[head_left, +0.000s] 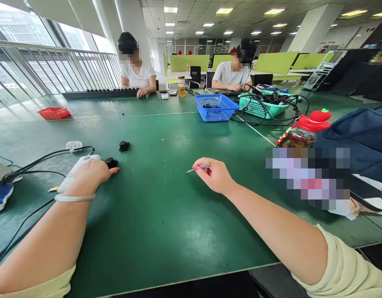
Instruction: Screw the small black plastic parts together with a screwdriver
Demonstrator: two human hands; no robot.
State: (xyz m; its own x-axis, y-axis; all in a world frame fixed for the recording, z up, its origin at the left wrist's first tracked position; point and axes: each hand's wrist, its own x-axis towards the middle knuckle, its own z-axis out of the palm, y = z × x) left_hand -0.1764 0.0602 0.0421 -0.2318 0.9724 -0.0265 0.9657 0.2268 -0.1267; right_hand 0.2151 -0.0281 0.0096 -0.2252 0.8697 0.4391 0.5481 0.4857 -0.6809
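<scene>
My right hand (212, 174) is closed around a slim screwdriver (204, 165), its metal tip pointing left just above the green table (166, 231). On the left, my left hand (96, 170) reaches over a white phone-like object (73, 170) and touches a small black part (111, 162); its thumb is stretched out to the right, and its other fingers are mostly hidden. Another small black part (124, 145) lies a little farther back on the table.
Black cables (48, 156) run along the left. Farther back are a red tray (53, 113), a blue basket (216, 108) and a green basket (265, 108) with cables. A red-lidded bottle (302, 132) and dark bag (358, 145) lie right. Two people sit opposite.
</scene>
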